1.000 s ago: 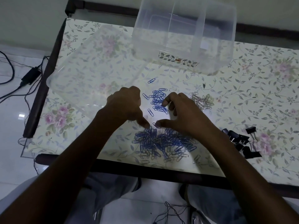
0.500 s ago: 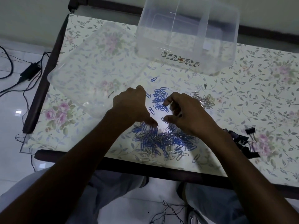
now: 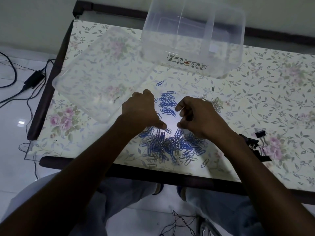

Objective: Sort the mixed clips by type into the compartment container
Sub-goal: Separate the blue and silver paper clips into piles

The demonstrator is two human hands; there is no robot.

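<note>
**Head view: paper clips, handling notes at the mixed pile**

The mixed heap of clips (image 3: 170,145) lay near the front edge of the table (image 3: 255,103), blue and silver wires tangled together. Beyond it sat a sorted blue group (image 3: 167,104), and a smaller silver group (image 3: 213,103) lay to the right. Black binder clips (image 3: 255,145) rested apart at the right. The compartment container (image 3: 192,36) stood at the far edge, apparently empty. Its clear lid (image 3: 95,74) lay beside it on the left.

The left hand (image 3: 140,111) was loosely curled, thumb tip pressing one silver clip (image 3: 168,130) at the heap's top edge; it held nothing that I could see. The right hand (image 3: 199,116) hovered half-closed, thumb and fingers bent toward each other. Whether it pinched a clip I could not tell.

Judgement: the clips looked very light, stiff, smooth and thin. They would likely slide on the glossy surface and hook into neighbours. Best taken singly, by dragging one clear of the heap, then pinching across its flat loops. Binder clips look bulkier; grip the body.
</note>
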